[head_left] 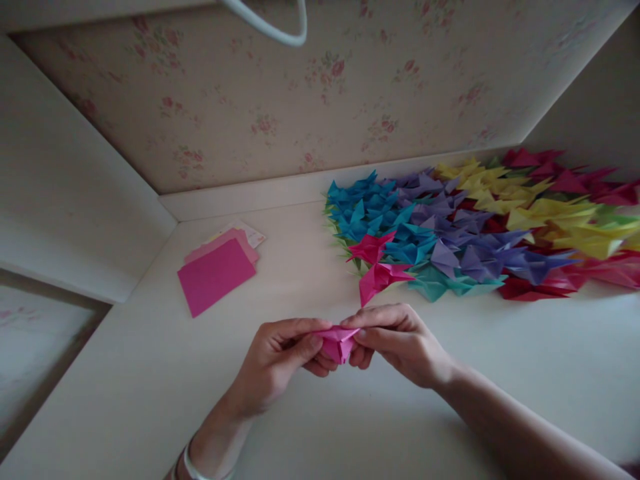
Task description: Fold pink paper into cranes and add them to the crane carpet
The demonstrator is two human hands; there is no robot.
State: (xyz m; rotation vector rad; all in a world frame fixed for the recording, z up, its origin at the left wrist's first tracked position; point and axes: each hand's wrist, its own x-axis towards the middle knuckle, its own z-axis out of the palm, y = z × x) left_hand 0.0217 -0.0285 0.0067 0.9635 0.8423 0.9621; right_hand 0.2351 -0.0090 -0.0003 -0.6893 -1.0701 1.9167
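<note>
Pinches pink folded paper (340,343) at opposite ends with left hand (273,363) and right hand (413,347), each grip clamped on it, seemingly to steady its creases, over the counter (300,433), nearer than the colourful pile (420,240). Has flat sheets (217,277) left of the pile, likely for easy reach. Offers no readable writing.

Pink folded paper (339,347): sides hidden by left hand (275,360) and right hand (413,343). Frame cuts wristband (192,463) at bottom, cable (280,35) at top, paper pile (545,217) at right. Magenta sheet (217,277) half-covers lighter sheets (246,244); card (256,235) print too small.
</note>
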